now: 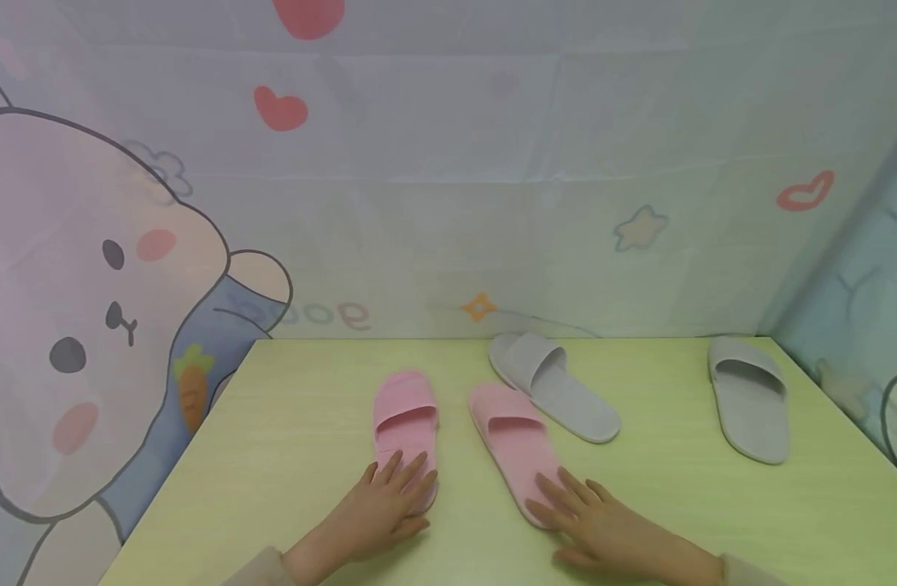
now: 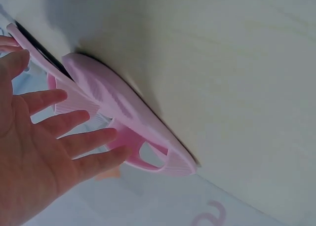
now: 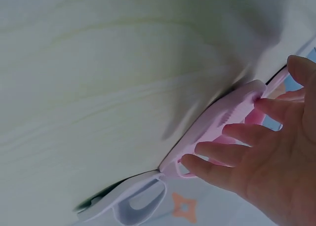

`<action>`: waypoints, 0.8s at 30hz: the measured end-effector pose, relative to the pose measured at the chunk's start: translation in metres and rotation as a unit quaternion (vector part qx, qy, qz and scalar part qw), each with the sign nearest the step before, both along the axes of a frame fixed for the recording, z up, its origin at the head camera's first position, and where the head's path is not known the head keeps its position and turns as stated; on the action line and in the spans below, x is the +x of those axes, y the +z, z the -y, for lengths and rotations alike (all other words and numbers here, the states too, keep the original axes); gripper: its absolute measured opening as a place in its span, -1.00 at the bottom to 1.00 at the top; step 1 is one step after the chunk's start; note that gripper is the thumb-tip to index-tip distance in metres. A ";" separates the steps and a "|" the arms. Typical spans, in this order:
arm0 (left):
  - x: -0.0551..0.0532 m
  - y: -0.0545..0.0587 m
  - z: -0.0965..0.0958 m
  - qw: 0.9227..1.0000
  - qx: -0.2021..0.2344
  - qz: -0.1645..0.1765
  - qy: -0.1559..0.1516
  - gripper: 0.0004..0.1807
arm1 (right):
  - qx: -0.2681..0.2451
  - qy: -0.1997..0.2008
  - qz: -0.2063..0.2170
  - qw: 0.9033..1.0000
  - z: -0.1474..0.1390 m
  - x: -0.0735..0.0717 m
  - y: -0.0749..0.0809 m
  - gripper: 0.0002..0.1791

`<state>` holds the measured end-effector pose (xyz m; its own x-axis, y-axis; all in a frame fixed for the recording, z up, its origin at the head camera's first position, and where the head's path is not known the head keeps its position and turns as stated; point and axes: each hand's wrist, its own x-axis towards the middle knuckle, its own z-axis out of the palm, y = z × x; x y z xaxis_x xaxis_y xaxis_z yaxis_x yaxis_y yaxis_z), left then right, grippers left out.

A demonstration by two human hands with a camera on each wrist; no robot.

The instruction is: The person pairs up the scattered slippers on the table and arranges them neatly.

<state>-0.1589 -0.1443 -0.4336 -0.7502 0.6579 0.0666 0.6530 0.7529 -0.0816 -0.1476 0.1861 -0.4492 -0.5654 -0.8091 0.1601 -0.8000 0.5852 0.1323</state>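
Two pink slippers lie on the table with their toe straps toward the back. Over the heel of the left pink slipper [image 1: 407, 407] is my left hand [image 1: 378, 509], its fingers spread and fairly straight. My right hand [image 1: 602, 525] reaches over the heel of the right pink slipper [image 1: 509, 439], which is angled. In the left wrist view, the left palm faces the slipper's side [image 2: 133, 112] with fingers extended. The right wrist view shows the right fingers [image 3: 237, 157] stretched out close to the pink slipper [image 3: 222, 112]. Neither hand grips anything.
Behind the right pink slipper, a grey slipper [image 1: 566, 395] lies slanted, its toe near the table's back edge. Another grey slipper [image 1: 752, 403] lies at the far right, near the side edge. A patterned cloth [image 1: 434, 203] hangs behind the pale yellow-green table [image 1: 287, 431].
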 end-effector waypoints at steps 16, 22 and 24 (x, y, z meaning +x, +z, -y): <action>0.004 -0.008 0.004 1.000 0.003 0.026 0.000 -0.38 | -0.022 -0.007 0.053 0.998 0.003 -0.001 -0.007 -0.40; 0.005 -0.008 0.003 0.999 0.011 0.053 0.011 -0.37 | -0.018 -0.010 0.059 0.998 0.006 -0.004 -0.008 -0.39; 0.005 -0.007 0.003 0.998 0.009 0.056 0.013 -0.37 | -0.017 -0.014 0.067 0.998 0.008 -0.004 -0.007 -0.38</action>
